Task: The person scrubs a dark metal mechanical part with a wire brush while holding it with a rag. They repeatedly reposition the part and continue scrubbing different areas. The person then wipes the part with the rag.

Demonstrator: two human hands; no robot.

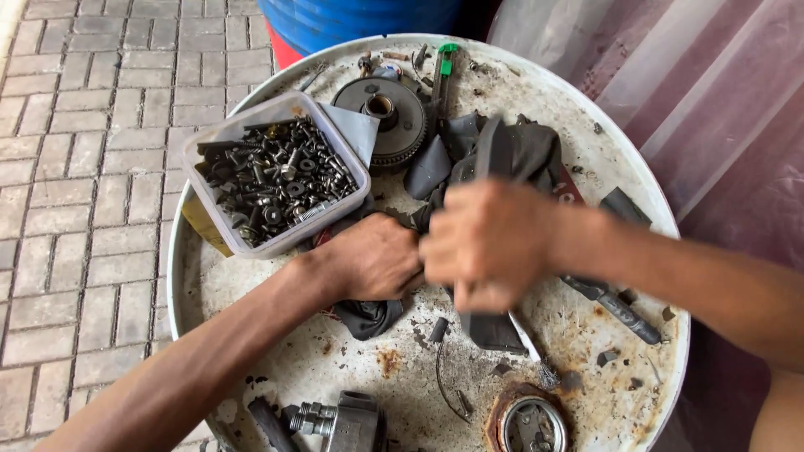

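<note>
Both hands, left hand (374,258) and right hand (486,243), fisted, knuckles touching, gripping black rubber strip (502,155), apparently; bolt-filled plastic tub (276,172) and gear (387,117) behind on drum-lid tabletop (636,176).

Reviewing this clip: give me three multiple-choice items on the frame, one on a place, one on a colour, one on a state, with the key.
1. Where does the clear tub of bolts stand?
A. On the white drum top, at its left side
B. On the brick paving
C. Inside the blue barrel

2. What colour is the handle tip of the small tool at the drum's far edge?
A. Yellow
B. Green
C. Orange

3. How are the hands?
A. Both flat and open
B. Both closed on the black rubber strip
C. One lifting the gear

Key: 1 A, the tub sits on the drum top beside the gear. 2 B, its tip is green. 3 B, left hand and right hand are fisted on the black rubber strip.
</note>
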